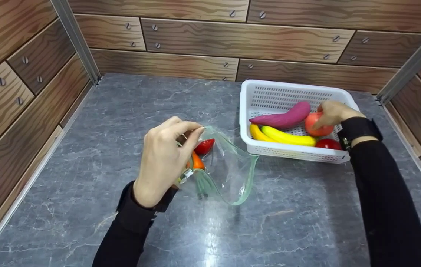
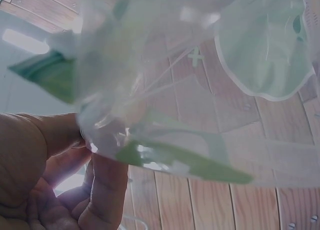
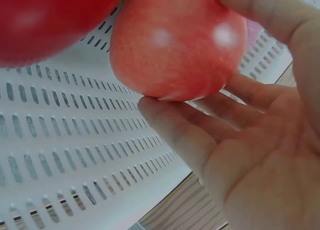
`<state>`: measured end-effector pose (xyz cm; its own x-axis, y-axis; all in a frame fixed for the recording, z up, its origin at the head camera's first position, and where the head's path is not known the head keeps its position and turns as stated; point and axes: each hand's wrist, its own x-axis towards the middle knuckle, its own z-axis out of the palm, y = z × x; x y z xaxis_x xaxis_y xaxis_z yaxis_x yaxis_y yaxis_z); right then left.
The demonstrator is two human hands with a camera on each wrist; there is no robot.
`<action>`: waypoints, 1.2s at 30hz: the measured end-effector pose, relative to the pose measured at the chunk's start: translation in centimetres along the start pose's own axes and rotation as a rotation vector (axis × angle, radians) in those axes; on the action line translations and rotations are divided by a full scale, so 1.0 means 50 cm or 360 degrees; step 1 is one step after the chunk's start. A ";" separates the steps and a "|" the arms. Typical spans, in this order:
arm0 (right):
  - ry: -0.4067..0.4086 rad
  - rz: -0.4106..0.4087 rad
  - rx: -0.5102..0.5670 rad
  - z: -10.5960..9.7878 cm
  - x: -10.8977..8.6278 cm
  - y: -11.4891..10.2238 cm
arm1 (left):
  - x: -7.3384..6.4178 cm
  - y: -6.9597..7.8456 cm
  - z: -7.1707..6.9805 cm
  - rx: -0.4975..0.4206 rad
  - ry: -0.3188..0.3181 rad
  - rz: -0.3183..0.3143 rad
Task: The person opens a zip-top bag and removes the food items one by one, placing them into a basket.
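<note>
My left hand (image 1: pixel 167 157) pinches the rim of a clear zip bag (image 1: pixel 229 174) with a green-edged mouth. Through the film show a red pepper-like piece (image 1: pixel 204 146) and an orange piece (image 1: pixel 197 162), partly hidden by the hand. In the left wrist view the thumb and a finger hold the bag's film (image 2: pixel 190 135). Inside the white basket, my right hand (image 1: pixel 334 113) has thumb and fingers around a pinkish-red apple (image 1: pixel 313 124). The right wrist view shows fingertips touching the underside of the apple (image 3: pixel 175 49).
The white slotted basket (image 1: pixel 245 111) also holds a purple sweet potato (image 1: pixel 284 118), a yellow banana (image 1: pixel 288 137), another yellow-orange fruit (image 1: pixel 259 133) and a shiny red round fruit (image 1: pixel 328 144). Wood-patterned walls (image 1: pixel 195 37) enclose the grey marbled tabletop (image 1: pixel 84 185) at back and sides.
</note>
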<state>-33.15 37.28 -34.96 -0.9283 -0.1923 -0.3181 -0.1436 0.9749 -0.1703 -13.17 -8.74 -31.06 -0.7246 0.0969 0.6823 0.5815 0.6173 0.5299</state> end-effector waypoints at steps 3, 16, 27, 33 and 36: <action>-0.0010 -0.0021 -0.0018 0.000 0.000 0.002 | -0.001 0.000 0.000 0.0001 0.0001 0.0001; 0.0268 -0.0177 0.0020 -0.041 -0.043 -0.048 | 0.000 0.001 0.000 0.0007 0.0005 -0.0003; 0.0855 -0.0630 0.0321 -0.025 -0.166 -0.231 | -0.001 0.000 -0.001 0.0000 0.0010 0.0005; 0.1046 -0.0997 0.0388 0.014 -0.244 -0.326 | 0.002 0.001 0.000 -0.0010 0.0015 -0.0007; 0.1109 -0.1166 0.0431 0.036 -0.278 -0.366 | 0.002 0.003 0.000 -0.0011 0.0007 -0.0012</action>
<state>-16.99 21.90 -29.12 -0.6498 -0.5345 0.5405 -0.7489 0.5717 -0.3350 -13.18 -8.65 -30.90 -0.7273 0.0889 0.6805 0.5787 0.6124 0.5386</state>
